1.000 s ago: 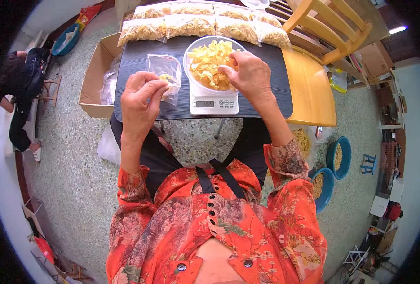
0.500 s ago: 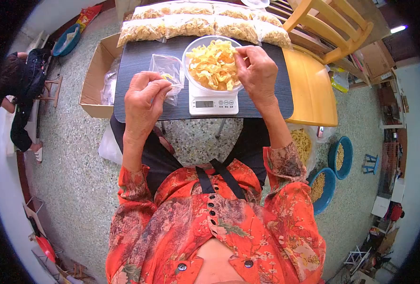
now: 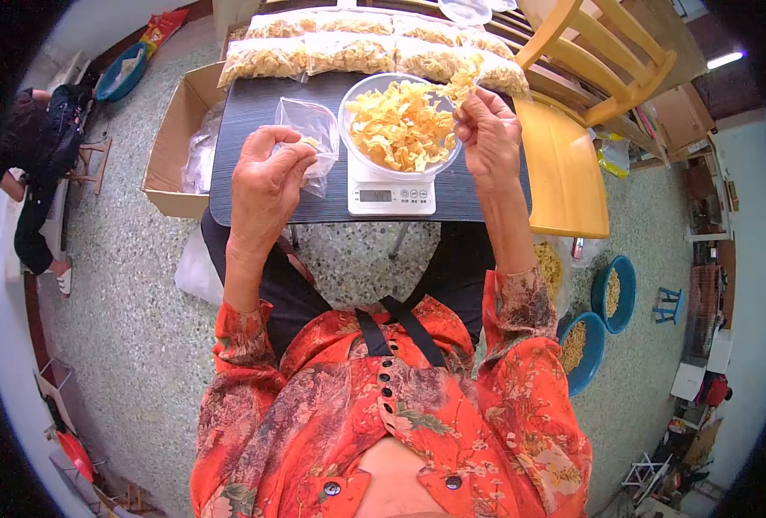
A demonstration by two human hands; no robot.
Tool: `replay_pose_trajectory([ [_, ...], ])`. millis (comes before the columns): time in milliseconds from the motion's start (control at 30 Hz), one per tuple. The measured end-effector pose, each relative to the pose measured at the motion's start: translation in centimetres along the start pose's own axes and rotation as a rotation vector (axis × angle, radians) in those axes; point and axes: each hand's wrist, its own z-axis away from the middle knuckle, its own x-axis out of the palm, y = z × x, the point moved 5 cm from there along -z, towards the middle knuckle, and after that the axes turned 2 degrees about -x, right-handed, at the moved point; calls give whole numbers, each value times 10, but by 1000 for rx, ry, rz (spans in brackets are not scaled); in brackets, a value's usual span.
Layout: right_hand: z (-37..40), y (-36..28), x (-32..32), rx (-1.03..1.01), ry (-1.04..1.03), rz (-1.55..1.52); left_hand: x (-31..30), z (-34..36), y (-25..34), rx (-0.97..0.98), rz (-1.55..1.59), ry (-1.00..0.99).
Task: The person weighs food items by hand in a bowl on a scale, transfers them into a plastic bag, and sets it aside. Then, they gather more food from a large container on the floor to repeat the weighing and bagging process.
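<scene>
My left hand (image 3: 268, 177) pinches the edge of a clear plastic bag (image 3: 307, 116) whose mouth stands partly spread; a few small yellowish bits show by the fingertips. Between my hands, a clear bowl (image 3: 345, 129) heaped with curly, pale-yellow dried pieces (image 3: 400, 125) rests on a white digital scale (image 3: 391, 197). The display is too blurred to read surely. Over the bowl's right rim, my right hand (image 3: 491, 138) is closed on a small cluster of dried pieces (image 3: 464, 79), held up above the heap.
Filled clear bags (image 3: 353, 53) line the far edge of the dark table (image 3: 253, 186). An open cardboard box (image 3: 176, 142) stands at left, a wooden chair (image 3: 564, 164) at right. Blue basins (image 3: 583, 380) sit on the floor at right. Another person (image 3: 42, 173) sits at far left.
My right hand has risen and moved slightly right from the bowl, lifting a cluster of dried pieces. The bowl sits slightly farther right. My left hand keeps its pinch on the bag.
</scene>
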Motion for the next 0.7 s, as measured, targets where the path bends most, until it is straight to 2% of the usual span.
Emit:
replay_pose_trajectory([
  [167,9,-2,21,133,-140,-217,-2,-1,-5,21,26,4],
  [267,23,-6,48,78,-233,-119,0,-2,-8,8,63,12],
  [333,41,-11,77,-60,-226,163,1,-3,-8,11,83,-13],
  [500,59,8,125,-375,-348,602,-1,-5,-2,-1,120,-9],
  [600,63,21,139,-622,-428,861,-4,-4,-3,-21,151,3],
  [633,63,20,140,-622,-431,860,-5,-4,-4,-22,171,10],
  [700,69,16,147,-816,-543,1122,-6,-1,-7,-5,138,17],
])
